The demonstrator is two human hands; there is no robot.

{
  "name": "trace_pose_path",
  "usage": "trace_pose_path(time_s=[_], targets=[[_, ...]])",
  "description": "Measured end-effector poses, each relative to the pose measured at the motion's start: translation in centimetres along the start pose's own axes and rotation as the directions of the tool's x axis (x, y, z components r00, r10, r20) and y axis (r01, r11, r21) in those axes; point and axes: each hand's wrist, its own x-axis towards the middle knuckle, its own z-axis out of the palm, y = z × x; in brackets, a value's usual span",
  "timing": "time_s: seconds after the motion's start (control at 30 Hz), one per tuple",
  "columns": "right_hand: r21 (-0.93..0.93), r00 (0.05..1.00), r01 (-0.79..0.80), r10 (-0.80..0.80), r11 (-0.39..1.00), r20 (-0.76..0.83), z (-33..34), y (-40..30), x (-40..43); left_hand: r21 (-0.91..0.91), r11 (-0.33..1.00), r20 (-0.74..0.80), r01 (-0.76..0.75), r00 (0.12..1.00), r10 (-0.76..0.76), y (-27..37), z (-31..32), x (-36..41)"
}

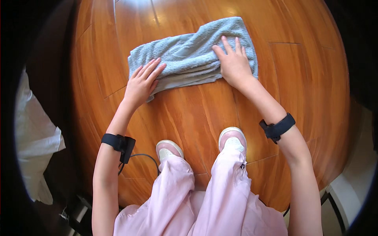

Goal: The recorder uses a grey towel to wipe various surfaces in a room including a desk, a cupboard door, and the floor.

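A light grey-blue terry towel (189, 54) lies folded into a long strip on the wooden floor (189, 115), with creases across its middle and layered edges along its near side. My left hand (143, 81) rests on the towel's left end, fingers stretched over the fabric and pointing away from me. On the right part of the towel, my right hand (234, 62) presses flat with its fingers spread. Neither hand has its fingers closed around the cloth. The thumb of the left hand is partly hidden.
My feet in pink and white shoes (232, 140) stand on the floor below the towel. A black strap with a small box (119, 144) is on my left forearm, its cable hanging down. Another black strap (277, 126) circles my right forearm. White fabric (38, 141) hangs at far left.
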Motion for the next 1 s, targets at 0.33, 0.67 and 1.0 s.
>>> trace_pose_path(time_s=[0.33, 0.67, 1.0], targets=[[0.109, 0.967, 0.246, -0.235, 0.963, -0.103, -0.1, 4.1, -1.2, -0.006, 0.988, -0.04, 0.156, 0.987, -0.156, 3.3, -0.6, 0.8], [0.175, 0.958, 0.264, -0.238, 0.948, -0.158, 0.7, 4.6, -1.5, 0.013, 0.97, 0.058, 0.243, 0.968, -0.243, 4.1, -2.6, 0.9], [-0.119, 0.888, 0.304, -0.327, 0.945, -0.324, 1.0, 6.5, 2.6, -0.077, 0.918, 0.2, 0.388, 0.909, -0.367, 5.0, -3.7, 3.0]])
